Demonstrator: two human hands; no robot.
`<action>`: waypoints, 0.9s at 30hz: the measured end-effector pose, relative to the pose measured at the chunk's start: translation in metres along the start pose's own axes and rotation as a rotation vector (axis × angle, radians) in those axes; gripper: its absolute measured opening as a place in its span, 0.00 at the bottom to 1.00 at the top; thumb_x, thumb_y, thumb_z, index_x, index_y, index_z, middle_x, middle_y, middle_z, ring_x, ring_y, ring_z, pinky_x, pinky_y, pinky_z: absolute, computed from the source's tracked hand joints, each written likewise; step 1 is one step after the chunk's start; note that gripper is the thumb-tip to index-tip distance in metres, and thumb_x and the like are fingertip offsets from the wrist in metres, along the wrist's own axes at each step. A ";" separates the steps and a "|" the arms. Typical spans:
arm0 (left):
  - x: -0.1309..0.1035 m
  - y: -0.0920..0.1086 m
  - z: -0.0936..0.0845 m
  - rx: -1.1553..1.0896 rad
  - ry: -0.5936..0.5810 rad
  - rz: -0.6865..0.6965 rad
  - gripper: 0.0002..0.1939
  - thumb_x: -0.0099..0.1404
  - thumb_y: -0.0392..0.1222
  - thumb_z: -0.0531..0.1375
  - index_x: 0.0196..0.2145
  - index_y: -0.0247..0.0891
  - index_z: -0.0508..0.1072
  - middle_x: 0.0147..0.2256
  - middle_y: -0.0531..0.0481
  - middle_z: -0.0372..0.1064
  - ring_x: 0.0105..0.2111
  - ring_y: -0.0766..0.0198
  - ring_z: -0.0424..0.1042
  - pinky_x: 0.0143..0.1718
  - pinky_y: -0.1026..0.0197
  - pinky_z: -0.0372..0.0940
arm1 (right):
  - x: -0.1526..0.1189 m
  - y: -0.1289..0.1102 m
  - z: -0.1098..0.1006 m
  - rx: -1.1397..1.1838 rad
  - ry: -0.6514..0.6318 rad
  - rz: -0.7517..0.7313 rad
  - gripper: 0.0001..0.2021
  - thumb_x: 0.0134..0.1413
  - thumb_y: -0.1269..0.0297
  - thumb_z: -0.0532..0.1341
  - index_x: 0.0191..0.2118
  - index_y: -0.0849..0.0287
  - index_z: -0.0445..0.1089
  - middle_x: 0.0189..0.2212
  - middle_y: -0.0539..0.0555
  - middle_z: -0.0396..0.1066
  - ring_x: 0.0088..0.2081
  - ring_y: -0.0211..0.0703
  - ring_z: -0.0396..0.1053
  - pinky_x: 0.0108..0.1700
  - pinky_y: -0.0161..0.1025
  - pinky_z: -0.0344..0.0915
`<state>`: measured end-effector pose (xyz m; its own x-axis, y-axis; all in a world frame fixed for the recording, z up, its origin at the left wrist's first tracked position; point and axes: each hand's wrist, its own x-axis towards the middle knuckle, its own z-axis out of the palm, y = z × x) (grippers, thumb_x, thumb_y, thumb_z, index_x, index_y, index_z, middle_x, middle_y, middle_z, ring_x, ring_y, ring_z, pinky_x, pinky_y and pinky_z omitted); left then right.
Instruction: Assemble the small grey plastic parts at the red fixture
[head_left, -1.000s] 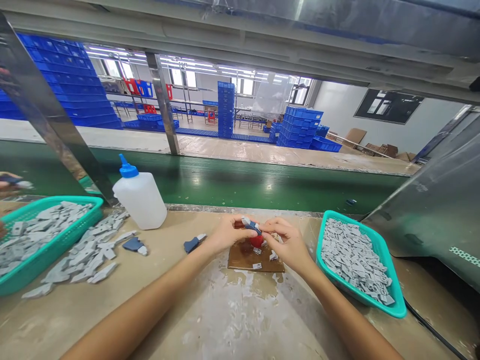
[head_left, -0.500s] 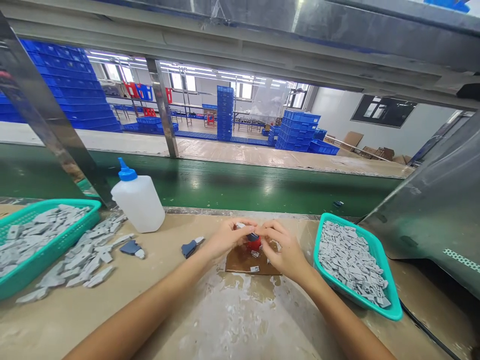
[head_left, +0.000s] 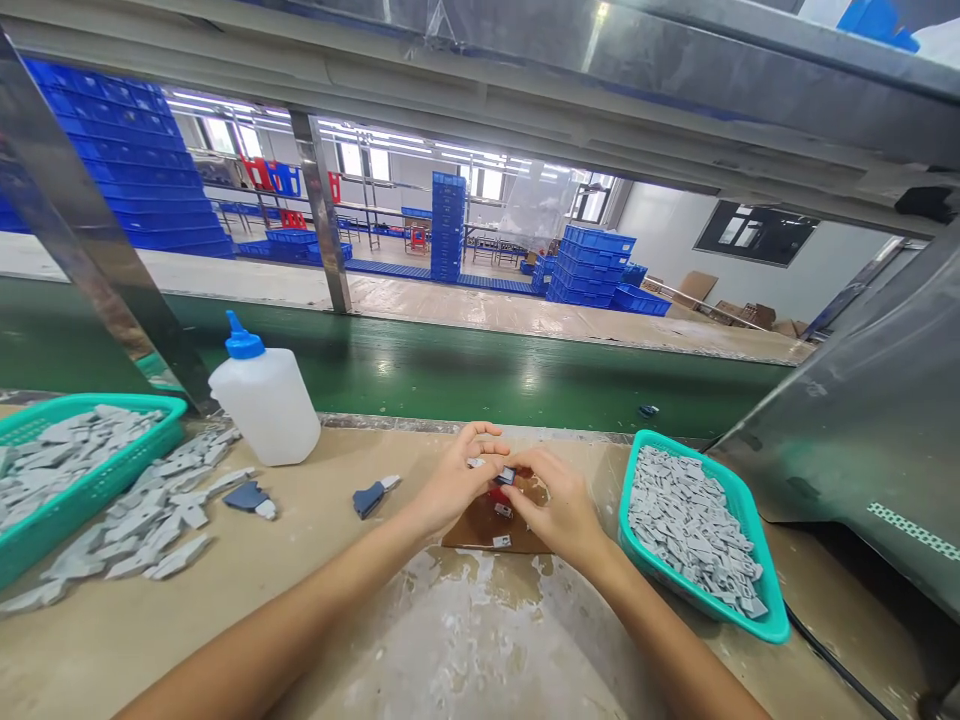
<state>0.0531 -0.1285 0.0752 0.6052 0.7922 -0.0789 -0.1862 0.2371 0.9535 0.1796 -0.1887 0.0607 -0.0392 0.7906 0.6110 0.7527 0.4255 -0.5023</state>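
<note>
Between my two hands is a small dark blue plastic part (head_left: 507,475) with a light grey end. My left hand (head_left: 459,485) pinches it between thumb and forefinger, its other fingers raised and spread. My right hand (head_left: 556,500) has thumb and fingertips closed on the part's right end. Beneath them lies a brown board (head_left: 469,533) with a red object (head_left: 496,494), mostly hidden by the hands, and small grey pieces (head_left: 501,541). Left of my hands, two similar dark blue parts with pale grey tips rest on the bench, one nearer (head_left: 375,496) and one farther off (head_left: 252,498).
A turquoise basket (head_left: 776,612) of small grey pieces stands right; another basket (head_left: 56,530) of longer grey pieces is left, with loose pieces (head_left: 176,510) beside it. A blue-capped bottle (head_left: 266,410) stands before the green belt (head_left: 450,370), which carries a small dark item (head_left: 649,411).
My left hand's outer fingers have lifted and spread away from the part. The dark item on the green belt has shifted left. The whole view has moved slightly.
</note>
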 end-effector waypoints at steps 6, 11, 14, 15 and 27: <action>0.005 -0.008 0.000 0.074 0.038 0.117 0.15 0.48 0.39 0.60 0.33 0.41 0.58 0.34 0.53 0.62 0.28 0.71 0.66 0.28 0.67 0.61 | -0.001 0.001 0.005 0.001 0.044 0.038 0.07 0.45 0.73 0.55 0.34 0.58 0.63 0.28 0.51 0.67 0.30 0.40 0.64 0.32 0.37 0.63; 0.006 -0.008 0.006 -0.162 0.153 0.007 0.18 0.47 0.39 0.61 0.35 0.40 0.58 0.32 0.52 0.64 0.26 0.69 0.67 0.29 0.64 0.62 | 0.005 -0.003 0.007 0.033 0.145 0.102 0.04 0.44 0.72 0.55 0.29 0.58 0.63 0.25 0.50 0.65 0.27 0.37 0.62 0.30 0.34 0.61; 0.006 -0.007 0.009 -0.345 0.132 -0.017 0.10 0.50 0.38 0.59 0.30 0.36 0.61 0.27 0.52 0.64 0.27 0.69 0.67 0.31 0.66 0.62 | 0.009 -0.008 0.011 0.025 0.182 0.097 0.04 0.44 0.72 0.56 0.29 0.58 0.63 0.26 0.50 0.65 0.27 0.37 0.62 0.30 0.34 0.61; 0.006 -0.006 0.010 -0.378 0.134 -0.041 0.08 0.51 0.38 0.58 0.29 0.35 0.62 0.26 0.52 0.64 0.27 0.69 0.67 0.31 0.66 0.62 | 0.011 -0.009 0.012 0.020 0.187 0.095 0.04 0.43 0.72 0.56 0.29 0.58 0.63 0.26 0.50 0.65 0.28 0.37 0.62 0.30 0.34 0.61; 0.016 -0.001 -0.015 -0.191 0.123 0.051 0.18 0.49 0.37 0.60 0.38 0.38 0.61 0.35 0.47 0.69 0.32 0.66 0.69 0.36 0.61 0.61 | 0.014 -0.001 0.013 -0.084 0.180 0.047 0.17 0.45 0.69 0.56 0.44 0.57 0.58 0.33 0.53 0.66 0.32 0.40 0.63 0.33 0.38 0.62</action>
<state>0.0511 -0.1073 0.0686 0.4947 0.8656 -0.0779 -0.3645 0.2881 0.8855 0.1692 -0.1721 0.0620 0.1102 0.7140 0.6915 0.8032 0.3459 -0.4851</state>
